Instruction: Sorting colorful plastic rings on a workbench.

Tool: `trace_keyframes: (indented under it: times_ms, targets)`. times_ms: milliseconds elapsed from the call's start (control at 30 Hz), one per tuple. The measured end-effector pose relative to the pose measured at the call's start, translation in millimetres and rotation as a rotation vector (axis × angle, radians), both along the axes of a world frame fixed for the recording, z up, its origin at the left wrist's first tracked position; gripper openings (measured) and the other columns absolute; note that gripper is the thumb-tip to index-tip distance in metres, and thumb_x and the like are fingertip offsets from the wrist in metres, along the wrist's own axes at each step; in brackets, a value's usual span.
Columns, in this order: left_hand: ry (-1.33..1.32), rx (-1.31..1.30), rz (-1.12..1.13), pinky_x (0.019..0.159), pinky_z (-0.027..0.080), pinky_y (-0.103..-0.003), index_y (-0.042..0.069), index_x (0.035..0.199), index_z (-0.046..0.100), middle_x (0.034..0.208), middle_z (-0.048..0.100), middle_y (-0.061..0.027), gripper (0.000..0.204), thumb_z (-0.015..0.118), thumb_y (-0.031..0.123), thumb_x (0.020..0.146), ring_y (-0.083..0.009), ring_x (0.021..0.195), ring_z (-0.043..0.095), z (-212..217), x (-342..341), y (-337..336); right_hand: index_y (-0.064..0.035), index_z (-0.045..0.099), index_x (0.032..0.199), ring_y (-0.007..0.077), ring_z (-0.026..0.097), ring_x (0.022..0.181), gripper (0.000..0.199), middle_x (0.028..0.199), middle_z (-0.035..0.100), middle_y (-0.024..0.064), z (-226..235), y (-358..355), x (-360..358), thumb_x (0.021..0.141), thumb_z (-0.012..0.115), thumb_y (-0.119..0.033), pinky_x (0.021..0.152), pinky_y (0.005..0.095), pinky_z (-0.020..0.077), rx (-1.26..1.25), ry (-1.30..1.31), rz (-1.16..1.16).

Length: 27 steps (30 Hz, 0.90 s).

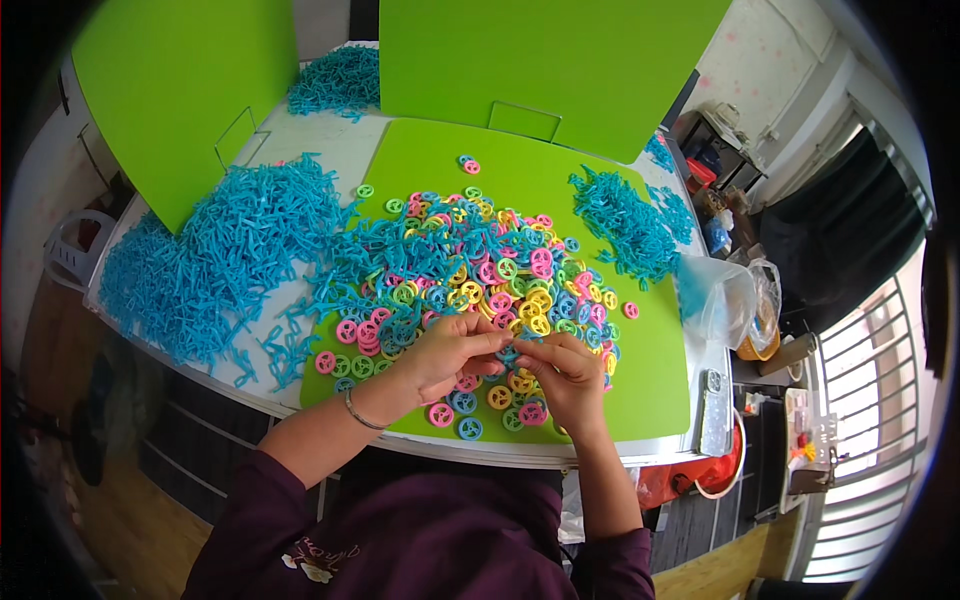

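Note:
My left hand [452,356] and my right hand [565,377] meet above the front of a pile of small plastic wheels [500,397] in pink, yellow, green and blue. The fingertips of both are pinched together around a small blue plastic piece [509,353]; its exact shape is mostly hidden by the fingers. Loose teal plastic sticks [410,250] lie over the back and left of the wheels. Everything rests on a bright green board [655,390] on a white table.
A large heap of teal sticks [225,255] covers the table's left side, and a smaller heap [625,225] lies right. Upright green panels [555,70] stand behind. A phone in a clear case [716,412] lies at the right edge, near a clear plastic bag [715,300].

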<state>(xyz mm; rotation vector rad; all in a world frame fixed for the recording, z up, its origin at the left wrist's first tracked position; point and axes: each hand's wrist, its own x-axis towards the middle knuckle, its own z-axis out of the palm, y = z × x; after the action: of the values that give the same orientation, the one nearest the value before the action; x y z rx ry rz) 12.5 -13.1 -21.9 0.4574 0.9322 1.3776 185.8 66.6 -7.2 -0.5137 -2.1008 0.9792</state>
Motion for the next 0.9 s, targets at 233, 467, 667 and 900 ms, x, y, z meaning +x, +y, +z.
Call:
trace_keyframes:
  times_ms: [233,467,667,900]
  targets:
    - [-0.021,0.038,0.057,0.058,0.053,-0.019,0.008,0.09,0.059,0.082,0.062,-0.0008,0.005,0.063,0.01,0.09,-0.0076,0.065,0.062,-7,2,1,-0.01,0.073,0.102,0.0152,0.058,0.071,0.029,0.078,0.059,0.0049,-3,0,0,0.077,0.069,0.003,0.061,0.0269,0.047,-0.009,-0.063,-0.007]
    - [-0.008,0.03,0.076,0.06,0.054,-0.02,0.007,0.09,0.06,0.082,0.062,-0.0012,0.009,0.062,0.016,0.092,-0.0083,0.068,0.063,-3,5,-1,-0.0111,0.073,0.103,0.015,0.058,0.071,0.029,0.078,0.059,0.0043,-2,-2,-1,0.078,0.069,0.003,0.061,0.0267,0.0473,0.12,-0.018,-0.059]
    - [0.082,-0.072,-0.148,0.052,0.049,-0.021,0.007,0.081,0.058,0.069,0.058,-0.0012,0.035,0.051,0.036,0.097,-0.0084,0.061,0.06,10,3,-4,-0.0094,0.072,0.103,0.0122,0.054,0.067,0.026,0.074,0.057,0.003,-7,3,1,0.079,0.07,0.0,0.061,0.0237,0.0437,0.0,0.023,-0.044]
    - [0.483,0.043,-0.074,0.043,0.038,-0.021,0.007,0.07,0.053,0.059,0.05,0.0015,0.044,0.047,0.04,0.098,-0.0062,0.049,0.049,5,13,-7,-0.006,0.073,0.099,0.0114,0.052,0.067,0.02,0.072,0.056,0.0014,-13,0,-4,0.08,0.071,-0.001,0.063,0.0231,0.042,-0.511,0.108,-0.018]
